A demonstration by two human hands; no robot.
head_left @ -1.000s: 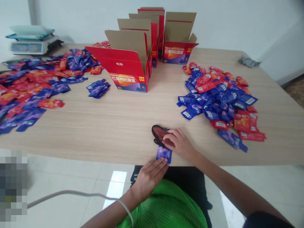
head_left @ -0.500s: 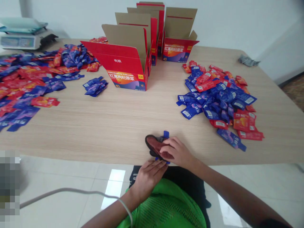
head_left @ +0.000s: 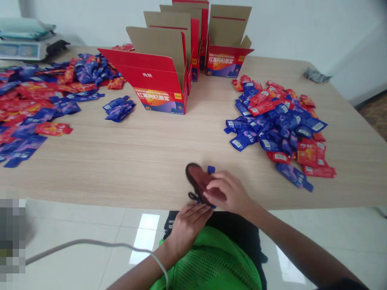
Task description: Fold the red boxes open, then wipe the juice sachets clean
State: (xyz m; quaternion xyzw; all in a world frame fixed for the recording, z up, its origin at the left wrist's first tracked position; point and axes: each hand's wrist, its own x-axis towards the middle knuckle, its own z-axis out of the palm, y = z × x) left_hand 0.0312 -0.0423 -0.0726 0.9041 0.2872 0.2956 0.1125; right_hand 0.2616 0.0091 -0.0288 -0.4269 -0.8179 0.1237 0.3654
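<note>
A reddish-brown oval thing with a black rim (head_left: pixel 196 177) and a small black loop is tilted at the table's front edge; its exact kind I cannot make out. My right hand (head_left: pixel 231 191) is closed on its right part, fingers bent over the reddish face. Beneath it lies a blue sachet (head_left: pixel 211 169), mostly hidden, with its top end and a bit of its lower end showing. My left hand (head_left: pixel 193 221) holds the sachet's lower end at the table edge, fingers close together. The thumb is out of sight.
To the right lies a pile of blue and red sachets (head_left: pixel 278 121). A larger heap (head_left: pixel 33 100) spreads at left, near a small blue group (head_left: pixel 119 108). Several open red boxes (head_left: pixel 160 100) stand behind. A scale (head_left: pixel 22 48) is far left; a grey cloth (head_left: pixel 316 75) lies far right.
The oval thing has tipped more upright in my right hand, its far end swung away from me. My left hand stays nearly where it was. The view has shifted slightly.
</note>
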